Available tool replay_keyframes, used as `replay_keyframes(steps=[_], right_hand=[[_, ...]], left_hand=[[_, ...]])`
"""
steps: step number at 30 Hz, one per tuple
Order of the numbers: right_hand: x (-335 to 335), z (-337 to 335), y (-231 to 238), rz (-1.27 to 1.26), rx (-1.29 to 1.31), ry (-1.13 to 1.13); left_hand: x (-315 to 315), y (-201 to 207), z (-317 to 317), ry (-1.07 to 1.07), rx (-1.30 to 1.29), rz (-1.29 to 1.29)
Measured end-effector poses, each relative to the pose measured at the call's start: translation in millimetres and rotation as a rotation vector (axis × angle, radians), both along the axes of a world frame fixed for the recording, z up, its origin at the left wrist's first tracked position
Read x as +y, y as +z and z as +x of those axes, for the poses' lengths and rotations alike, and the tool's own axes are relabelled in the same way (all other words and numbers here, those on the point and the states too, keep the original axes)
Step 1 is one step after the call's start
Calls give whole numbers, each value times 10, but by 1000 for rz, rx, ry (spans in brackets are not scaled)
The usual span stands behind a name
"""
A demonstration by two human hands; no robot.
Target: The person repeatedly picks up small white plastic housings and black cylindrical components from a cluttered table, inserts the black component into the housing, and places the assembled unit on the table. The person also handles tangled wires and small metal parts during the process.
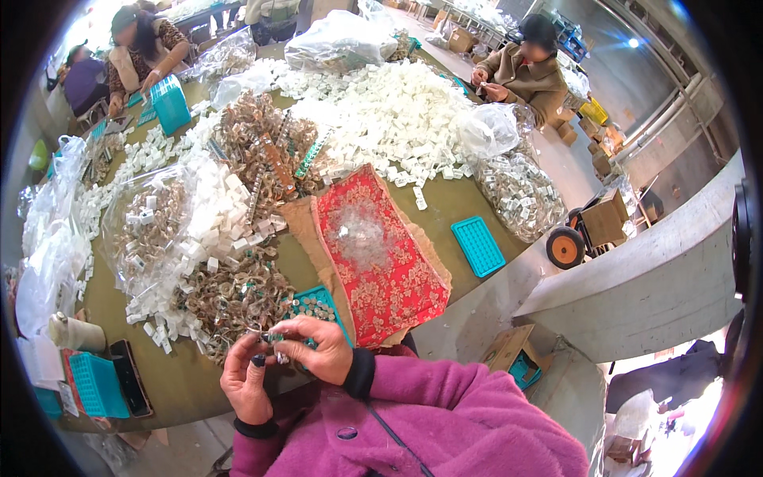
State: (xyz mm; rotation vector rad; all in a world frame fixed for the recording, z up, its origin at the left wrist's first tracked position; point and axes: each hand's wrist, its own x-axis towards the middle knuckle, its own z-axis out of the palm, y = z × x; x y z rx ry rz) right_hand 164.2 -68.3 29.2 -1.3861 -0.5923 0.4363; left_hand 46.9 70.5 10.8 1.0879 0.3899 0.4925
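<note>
Hands: 2, both bare, over bench's near edge.
L hand: thumb + fingers pinched on 1 small part.
R hand: fingertips closed on same part.
Small part: btwn both hands, just off near edge; too tiny from here to say what kind, tbh.
Tangled brownish heap: 1, just beyond L hand.
Teal trays nearby: 2; 1 tray w/ round pcs by R hand, 1 flat teal tray at near-R corner.
Red floral cloth: 1, on brown sheet, btwn those trays.
White pcs heap: 1 big, toward far edge.
Phone: 1, near-L corner, beside teal basket.
Co-workers: 2 at bench; 1 person in patterned top at far-L corner, 1 person in tan coat along R edge.
</note>
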Motion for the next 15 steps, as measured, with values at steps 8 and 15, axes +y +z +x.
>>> replay_keyframes(steps=[8, 15], right_hand=[[-134, 135, 43, -75, 7, -68], [-419, 367, 63, 96, 286, -241]], left_hand=[[-43, 10, 120, 10, 15, 345], [31, 4, 176, 88, 92, 476]])
